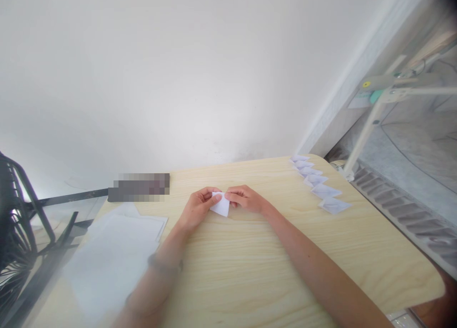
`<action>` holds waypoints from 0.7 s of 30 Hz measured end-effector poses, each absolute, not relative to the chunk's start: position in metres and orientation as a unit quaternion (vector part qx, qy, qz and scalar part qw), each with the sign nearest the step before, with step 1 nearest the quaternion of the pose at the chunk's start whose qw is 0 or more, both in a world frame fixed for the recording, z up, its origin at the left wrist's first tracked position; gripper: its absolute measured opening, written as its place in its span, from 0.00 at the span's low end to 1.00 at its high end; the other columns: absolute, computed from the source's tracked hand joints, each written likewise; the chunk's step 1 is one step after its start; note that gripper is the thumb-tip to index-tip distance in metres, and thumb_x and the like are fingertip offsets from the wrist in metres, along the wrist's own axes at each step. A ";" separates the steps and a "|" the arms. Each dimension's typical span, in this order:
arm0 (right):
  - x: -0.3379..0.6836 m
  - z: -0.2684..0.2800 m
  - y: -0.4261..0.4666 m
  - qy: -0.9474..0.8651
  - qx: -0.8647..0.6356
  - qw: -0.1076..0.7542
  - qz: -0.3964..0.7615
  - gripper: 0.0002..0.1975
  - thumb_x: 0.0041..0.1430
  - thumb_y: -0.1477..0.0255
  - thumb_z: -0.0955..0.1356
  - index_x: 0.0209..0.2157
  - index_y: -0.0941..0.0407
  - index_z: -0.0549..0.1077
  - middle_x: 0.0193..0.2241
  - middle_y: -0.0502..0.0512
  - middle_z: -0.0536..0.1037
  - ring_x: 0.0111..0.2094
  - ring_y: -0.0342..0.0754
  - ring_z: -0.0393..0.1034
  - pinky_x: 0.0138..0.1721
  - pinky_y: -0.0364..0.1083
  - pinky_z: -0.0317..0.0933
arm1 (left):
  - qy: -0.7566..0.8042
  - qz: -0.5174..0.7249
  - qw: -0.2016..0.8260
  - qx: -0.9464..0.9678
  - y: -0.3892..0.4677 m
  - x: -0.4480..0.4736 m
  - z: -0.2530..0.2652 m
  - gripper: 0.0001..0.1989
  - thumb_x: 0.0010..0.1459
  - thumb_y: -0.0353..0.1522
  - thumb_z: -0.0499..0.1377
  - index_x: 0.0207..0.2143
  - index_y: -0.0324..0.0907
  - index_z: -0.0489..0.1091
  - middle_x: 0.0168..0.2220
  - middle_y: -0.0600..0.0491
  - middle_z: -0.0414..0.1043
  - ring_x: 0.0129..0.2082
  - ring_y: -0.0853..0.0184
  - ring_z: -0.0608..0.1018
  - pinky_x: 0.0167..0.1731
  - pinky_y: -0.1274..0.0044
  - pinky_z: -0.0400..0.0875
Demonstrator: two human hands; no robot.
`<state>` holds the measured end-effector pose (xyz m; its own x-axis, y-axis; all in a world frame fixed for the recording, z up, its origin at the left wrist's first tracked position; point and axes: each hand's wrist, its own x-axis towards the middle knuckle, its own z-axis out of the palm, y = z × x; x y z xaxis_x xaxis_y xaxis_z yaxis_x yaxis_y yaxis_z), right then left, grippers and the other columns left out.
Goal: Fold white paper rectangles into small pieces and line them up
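Observation:
A small folded piece of white paper (220, 206) is held between both hands above the middle of the wooden table. My left hand (198, 206) pinches its left side, thumb on top. On the other side, my right hand (247, 198) grips the upper right edge between thumb and fingers. One corner of the paper points down toward me. Fingers partly hide its upper edge. Off to the right stands a row of several folded white paper pieces (326, 191), pointed in shape.
Loose white sheets (114, 256) lie on the left of the table (228, 280). A dark, pixelated object (141, 189) sits at the back left edge. Behind is a white wall (214, 80). A black chair (28, 199) stands left, and a pale metal frame (371, 118) right.

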<state>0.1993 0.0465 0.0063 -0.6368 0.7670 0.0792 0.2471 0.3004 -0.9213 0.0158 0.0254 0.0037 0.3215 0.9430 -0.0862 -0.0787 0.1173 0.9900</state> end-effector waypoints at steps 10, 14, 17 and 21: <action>0.202 0.000 0.052 -0.734 -0.312 0.273 0.537 0.14 0.54 0.66 0.61 0.20 0.59 0.63 0.19 0.47 0.62 0.22 0.39 0.56 0.26 0.40 0.51 | 0.412 0.405 0.625 0.525 0.023 0.017 0.008 0.12 0.48 0.37 0.59 0.33 0.38 0.67 0.25 0.54 0.68 0.25 0.72 0.68 0.26 0.80 0.60; 0.202 0.004 0.052 -0.734 -0.313 0.277 0.535 0.12 0.54 0.67 0.60 0.21 0.58 0.64 0.19 0.48 0.63 0.24 0.40 0.57 0.28 0.41 0.52 | 0.422 0.405 0.622 0.520 0.023 0.016 0.007 0.12 0.48 0.38 0.58 0.32 0.38 0.67 0.26 0.54 0.68 0.26 0.71 0.69 0.27 0.79 0.60; 0.202 0.007 0.051 -0.754 -0.309 0.255 0.521 0.13 0.55 0.66 0.60 0.21 0.59 0.64 0.19 0.48 0.63 0.23 0.39 0.56 0.27 0.40 0.52 | 0.407 0.398 0.635 0.522 0.024 0.013 0.007 0.11 0.48 0.37 0.59 0.30 0.38 0.67 0.25 0.55 0.67 0.26 0.71 0.68 0.28 0.79 0.60; 0.202 0.005 0.050 -0.767 -0.322 0.238 0.502 0.13 0.55 0.65 0.60 0.22 0.59 0.65 0.20 0.48 0.64 0.22 0.38 0.55 0.25 0.39 0.50 | 0.414 0.395 0.625 0.532 0.025 0.011 0.007 0.10 0.48 0.36 0.59 0.30 0.38 0.67 0.24 0.56 0.66 0.24 0.73 0.67 0.25 0.80 0.58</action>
<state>0.2023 0.0498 0.0052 -0.6795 0.7325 0.0418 0.2543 0.2886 -0.9231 0.0115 0.0246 0.0072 0.3460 0.9332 -0.0972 -0.0527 0.1228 0.9910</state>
